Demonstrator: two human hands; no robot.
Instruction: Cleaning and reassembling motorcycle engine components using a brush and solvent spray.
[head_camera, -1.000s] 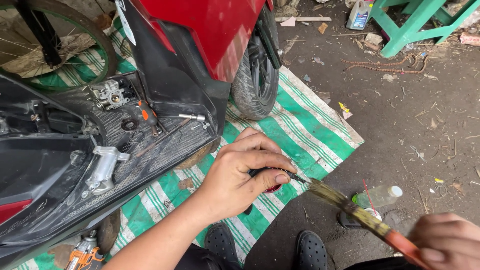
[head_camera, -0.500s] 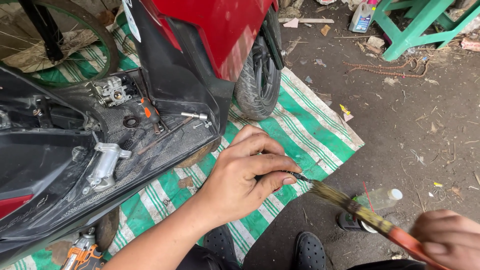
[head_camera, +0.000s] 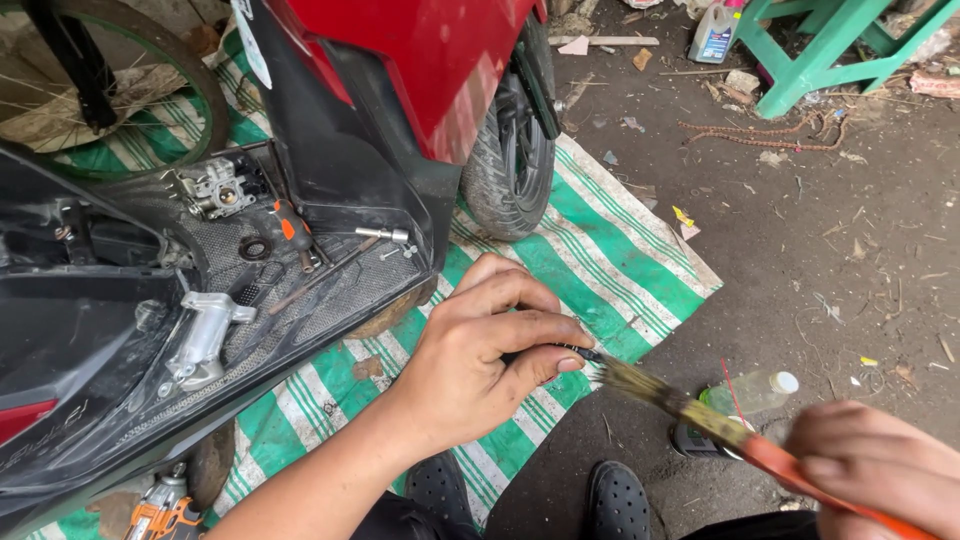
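**Brush bristles meet a small dark part, pinched in the left hand**

Centre frame: a small dark part (head_camera: 583, 352), barely showing, sits pinched between thumb and curled fingers of the left hand (head_camera: 480, 360), low over the green-and-white striped tarp (head_camera: 610, 250). Right at it are the bristles of a paintbrush (head_camera: 690, 410), its orange handle slanting down to the right hand (head_camera: 880, 470), whose fingers are wrapped closed around it at the frame's lower edge. Just behind the brush, a small clear plastic bottle (head_camera: 752, 392) lies on the dirt. Below, black shoes (head_camera: 620, 500) poke in. To the left, the red scooter (head_camera: 420, 70) stands on the tarp, its footboard (head_camera: 300, 290) carrying a carburettor (head_camera: 218, 187), a silver metal bracket (head_camera: 203, 337) and loose tools. Far back right, a green stool (head_camera: 830, 50) and a white jug (head_camera: 715, 32).
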